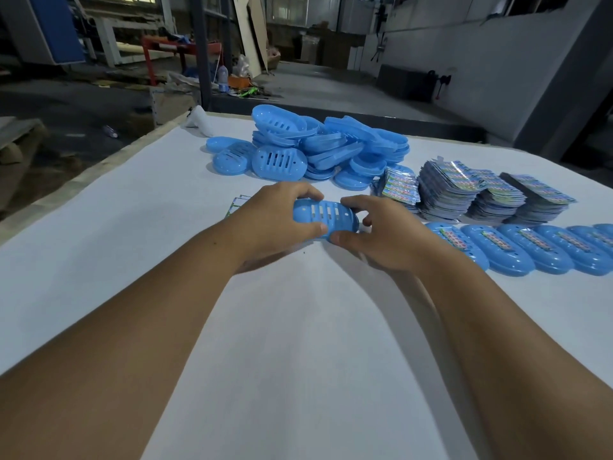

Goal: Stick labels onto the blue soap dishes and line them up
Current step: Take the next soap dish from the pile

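A blue slotted soap dish (326,216) is held over the white table (298,327) between both hands. My left hand (275,220) grips its left end, thumb in front and fingers curled over the top. Its right end is gripped by my right hand (378,234), thumb below and fingers above. A row of labelled blue dishes (517,249) runs along the right side. Behind my hands lies a heap of unlabelled blue dishes (308,144). Stacks of colourful labels (464,190) sit to the right of the heap. A loose label (237,204) peeks out behind my left hand.
A white object (200,119) lies at the table's far left corner. The table's wooden edge (99,167) runs diagonally at left. Beyond it is a workshop floor with a red frame, bottles and boards.
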A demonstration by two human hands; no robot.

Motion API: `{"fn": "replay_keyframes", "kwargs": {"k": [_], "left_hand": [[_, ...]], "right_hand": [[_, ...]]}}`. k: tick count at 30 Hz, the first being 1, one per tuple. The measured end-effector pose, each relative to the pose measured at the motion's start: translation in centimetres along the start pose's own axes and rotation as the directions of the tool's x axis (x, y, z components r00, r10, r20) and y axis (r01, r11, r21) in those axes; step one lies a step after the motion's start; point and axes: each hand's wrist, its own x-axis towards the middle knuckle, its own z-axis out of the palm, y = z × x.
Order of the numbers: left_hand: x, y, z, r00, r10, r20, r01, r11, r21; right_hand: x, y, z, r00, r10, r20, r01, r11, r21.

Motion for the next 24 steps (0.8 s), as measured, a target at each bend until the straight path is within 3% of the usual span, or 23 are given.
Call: {"fn": "replay_keyframes", "kwargs": {"k": [3,10,13,15,17,21,24], "left_hand": [[0.1,-0.2,0.0,0.998,0.033,0.058,-0.038,0.996,0.082],[0.2,-0.2,-0.1,0.989,-0.059,0.134,0.040,0.989,0.140],[0.4,-0.1,-1.3,0.963,-0.224,-0.148,0.220,0.975,-0.043],[0.5,-0.8,-3.1,0.868,-0.281,-0.410,0.338,0.938,0.072],[0.5,-1.9,-4.3,0.816,-0.301,-0.493,0.436,0.881,0.184],[0.2,-3.0,-4.5,0.825,-0.425,-0.372,0.546,0.771,0.328],[0.1,-2.7,-4.4,0.836,-0.448,-0.316,0.543,0.761,0.355]], "right_hand": [[-0.3,-0.1,-0.2,1.000,0.017,0.025,-0.017,1.000,0.001],[-0.1,0.0,0.1,0.998,0.047,0.049,-0.045,0.998,-0.040],[0.1,0.3,0.3,0.997,0.070,0.042,-0.070,0.998,-0.006],[0.3,0.4,0.3,0.994,0.104,-0.043,-0.102,0.994,0.044],[0.5,0.5,0.1,0.981,0.137,-0.139,-0.130,0.990,0.056],[0.5,0.3,0.3,0.976,0.149,-0.160,-0.142,0.988,0.056],[0.5,0.1,0.3,0.979,0.146,-0.142,-0.141,0.989,0.045]]}}
